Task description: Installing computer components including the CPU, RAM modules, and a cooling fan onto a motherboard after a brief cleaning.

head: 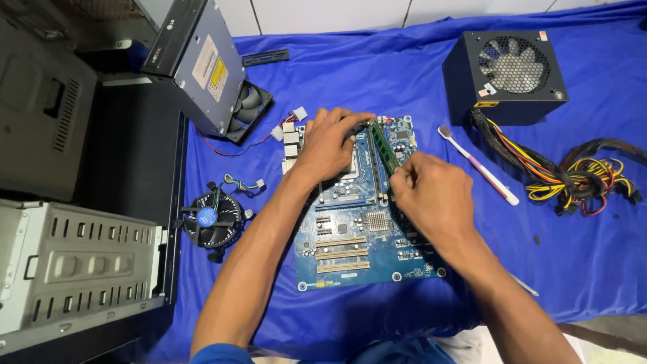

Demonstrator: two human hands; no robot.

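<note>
A blue motherboard (367,232) is shown lying flat on a blue cloth (579,256), its near edge close to the cloth's front fold. A green memory module (382,149) stands on edge in a slot on the board's far right part. The left hand (331,143) is laid over the far end of the board, fingers curled narrowly with the tips at the module's far end. The right hand (431,192) is bunched at the module's near end, fingertips pinched together on it; whether the module is fully seated cannot be told.

Open room is seen to the right of the board, where only a white and pink toothbrush (477,164) lies slantwise between the board and a bundle of yellow, red and black cables (573,178). These cables run from a black power supply (505,75) with a round fan grille, set well apart at the far right. To the left, a round cooler fan (213,219) lies near the board's left edge, and beyond it an open grey computer case (74,269) bounds the cloth. A grey optical drive (195,61) leans against a black case fan (251,111) at the far left. A white tiled wall (337,12) closes the far side
</note>
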